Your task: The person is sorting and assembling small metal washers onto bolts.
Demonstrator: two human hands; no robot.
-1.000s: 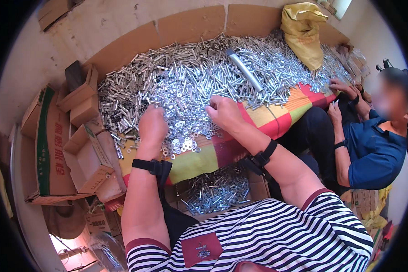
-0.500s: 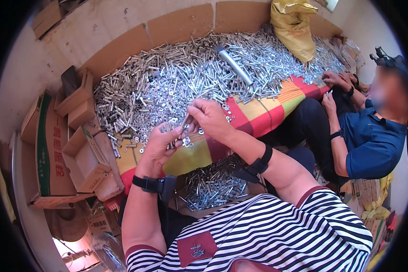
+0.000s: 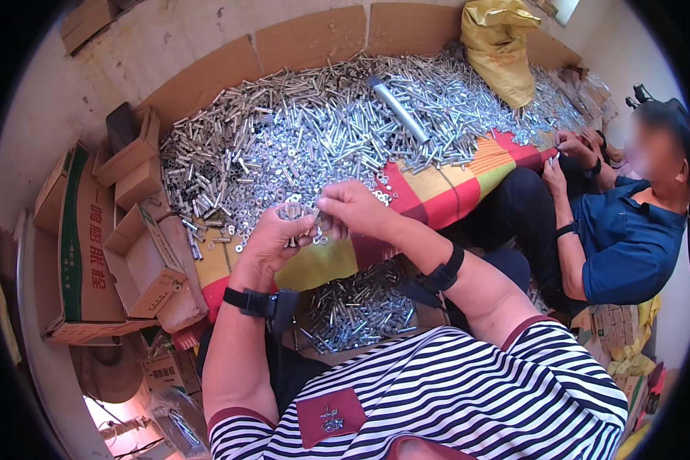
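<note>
Checked red, yellow and green cloth (image 3: 316, 270), bearing a loose heap of silver metal bolts and washers (image 3: 307, 138). Forearms (image 3: 241, 353), converging toward its near edge. Right hand (image 3: 354, 208), fingertips drawn together beside the left; contents indiscernible. Left hand (image 3: 272, 239), half-cupped above that edge, holding small silver metal pieces (image 3: 294, 211).

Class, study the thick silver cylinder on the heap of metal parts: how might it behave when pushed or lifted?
Pushed sideways, the thick silver cylinder would probably roll, being round, though the uneven heap of metal parts might stop it. Its shiny, smooth-looking side could feel slippery. It looks metallic, so likely stiff.
</note>
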